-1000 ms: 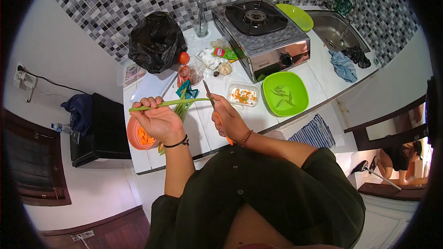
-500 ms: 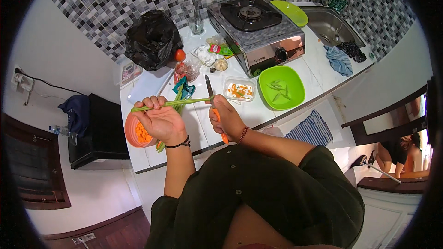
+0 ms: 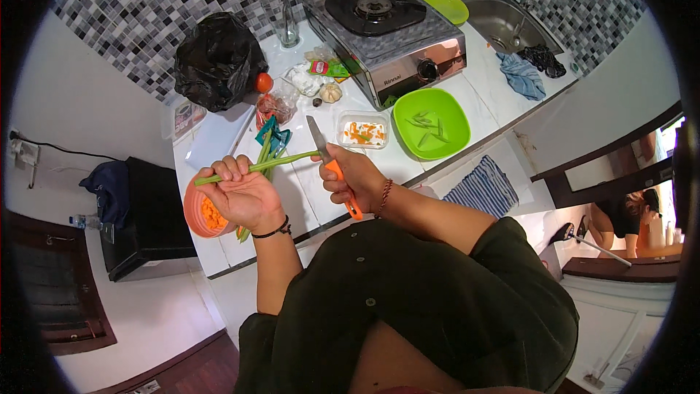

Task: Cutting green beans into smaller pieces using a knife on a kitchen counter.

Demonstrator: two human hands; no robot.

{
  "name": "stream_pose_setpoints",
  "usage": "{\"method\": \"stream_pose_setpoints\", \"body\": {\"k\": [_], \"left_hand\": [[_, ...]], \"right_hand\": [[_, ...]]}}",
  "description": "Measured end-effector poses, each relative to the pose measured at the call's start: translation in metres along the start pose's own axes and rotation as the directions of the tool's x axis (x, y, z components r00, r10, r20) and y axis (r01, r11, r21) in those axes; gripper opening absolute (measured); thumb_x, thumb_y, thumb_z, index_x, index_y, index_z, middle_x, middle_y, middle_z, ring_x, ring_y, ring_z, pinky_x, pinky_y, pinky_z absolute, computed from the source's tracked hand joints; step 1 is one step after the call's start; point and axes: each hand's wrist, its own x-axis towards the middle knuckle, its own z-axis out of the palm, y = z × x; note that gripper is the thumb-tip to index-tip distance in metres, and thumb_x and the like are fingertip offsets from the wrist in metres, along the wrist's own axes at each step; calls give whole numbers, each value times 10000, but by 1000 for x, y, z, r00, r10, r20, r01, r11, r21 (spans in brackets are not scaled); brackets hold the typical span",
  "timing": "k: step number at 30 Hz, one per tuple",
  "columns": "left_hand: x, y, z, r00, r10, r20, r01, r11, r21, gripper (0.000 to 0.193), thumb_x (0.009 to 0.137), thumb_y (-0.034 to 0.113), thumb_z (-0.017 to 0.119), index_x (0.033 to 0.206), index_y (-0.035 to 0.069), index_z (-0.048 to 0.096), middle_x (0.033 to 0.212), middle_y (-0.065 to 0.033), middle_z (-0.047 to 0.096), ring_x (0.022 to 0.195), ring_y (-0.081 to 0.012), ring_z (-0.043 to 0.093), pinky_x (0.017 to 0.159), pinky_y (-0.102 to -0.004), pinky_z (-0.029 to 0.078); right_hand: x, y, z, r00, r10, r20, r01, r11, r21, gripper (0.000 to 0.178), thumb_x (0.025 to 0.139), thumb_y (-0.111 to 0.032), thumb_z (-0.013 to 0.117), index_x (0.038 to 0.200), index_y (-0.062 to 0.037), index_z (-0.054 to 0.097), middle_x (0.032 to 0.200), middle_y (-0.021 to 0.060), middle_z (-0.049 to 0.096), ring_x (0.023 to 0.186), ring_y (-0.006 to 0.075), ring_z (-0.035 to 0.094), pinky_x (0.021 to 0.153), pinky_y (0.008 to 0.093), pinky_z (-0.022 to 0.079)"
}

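Note:
My left hand [image 3: 246, 193], palm turned up, grips long green beans [image 3: 289, 159] that stretch to the right toward the knife. My right hand [image 3: 355, 176] is wrapped round the orange handle of a knife [image 3: 317, 133], whose blade points up and away. The bean tips meet the lower blade beside my right thumb. Under my left hand is a pink bowl [image 3: 190, 209] with diced orange carrot [image 3: 211, 216]. More green stalks lie behind and below that hand. Farther right, a green bowl [image 3: 458, 131] holds several slanted green pieces [image 3: 425, 122].
A clear tub [image 3: 343, 138] with orange bits stands behind the knife. At the back are a gas stove [image 3: 408, 62], garlic bulb [image 3: 330, 93], tomato [image 3: 263, 82], black plastic bag [image 3: 220, 62] and glass bottle [image 3: 288, 25]. The sink [image 3: 503, 18] is far right; a person [image 3: 620, 215] crouches beyond.
The view has shifted a little, so the counter things sit farther left. Both hands keep their hold, and the beans stay against the knife blade.

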Motion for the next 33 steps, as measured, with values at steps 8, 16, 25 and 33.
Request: {"method": "stream_pose_setpoints", "body": {"k": [8, 16, 25, 33], "left_hand": [[2, -5, -2, 978, -70, -196, 67, 998, -19, 281, 977, 357, 446, 983, 89, 530, 737, -11, 446, 653, -133, 412, 623, -250, 364], [-5, -19, -76, 639, -662, -391, 655, 735, -173, 327, 966, 366, 460, 1184, 134, 536, 766, 16, 502, 632, -105, 468, 547, -234, 408], [-31, -41, -48, 491, -777, -394, 864, 492, 108, 343, 973, 368, 463, 1207, 126, 531, 722, 51, 456, 557, -62, 417, 444, -203, 340], [-40, -35, -55, 534, -710, -459, 845, 461, 271, 344, 988, 342, 429, 1199, 98, 548, 687, 49, 457, 539, -50, 418, 435, -194, 341]], "right_hand": [[-15, 6, -6, 968, -235, 90, 252, 919, -304, 231, 996, -339, 357, 947, -120, 413, 628, -31, 397, 481, 59, 324, 406, 217, 280], [-32, 25, -16, 756, -210, 619, 648, 107, -754, 215, 973, -280, 421, 1008, -68, 427, 755, 187, 565, 738, 410, 576, 641, 490, 427], [-13, 12, -22, 823, -264, 502, 533, 59, -844, 216, 963, -258, 449, 1013, -48, 446, 832, 216, 599, 788, 436, 575, 691, 505, 434], [-2, -49, -25, 747, -578, 328, 418, 25, -908, 210, 957, -239, 457, 992, -40, 514, 802, 210, 604, 789, 395, 603, 688, 419, 464]]}}
